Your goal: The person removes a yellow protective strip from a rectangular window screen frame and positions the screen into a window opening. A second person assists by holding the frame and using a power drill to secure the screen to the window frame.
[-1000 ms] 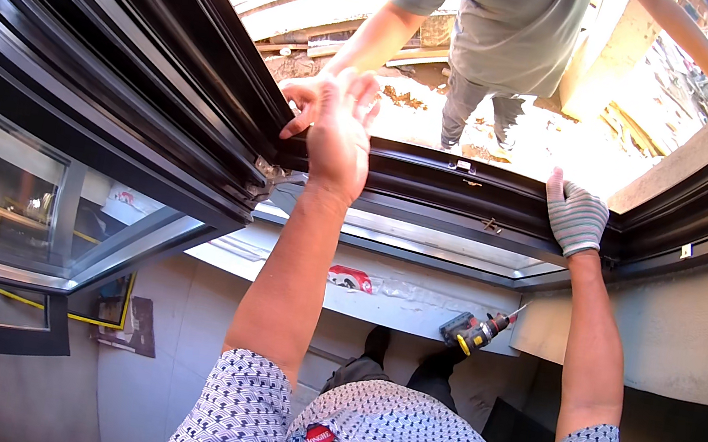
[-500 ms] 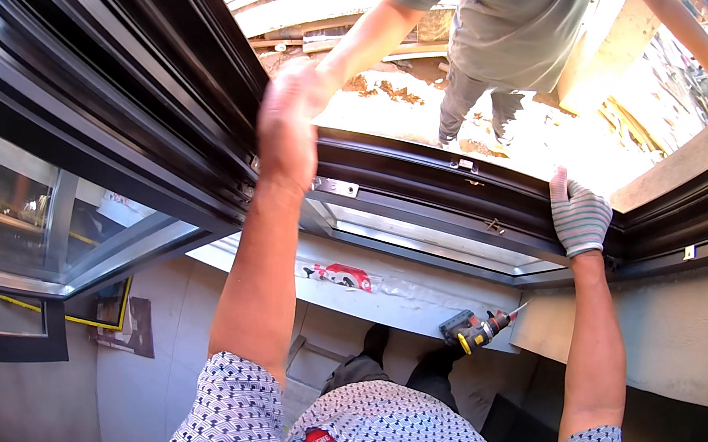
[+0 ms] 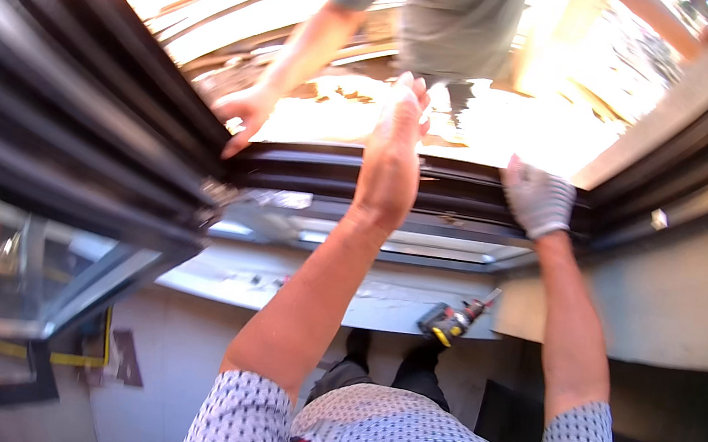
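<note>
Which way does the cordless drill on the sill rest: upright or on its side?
On its side. The cordless drill lies flat along the sill, bit end pointing up-right, untouched by either hand.
</note>
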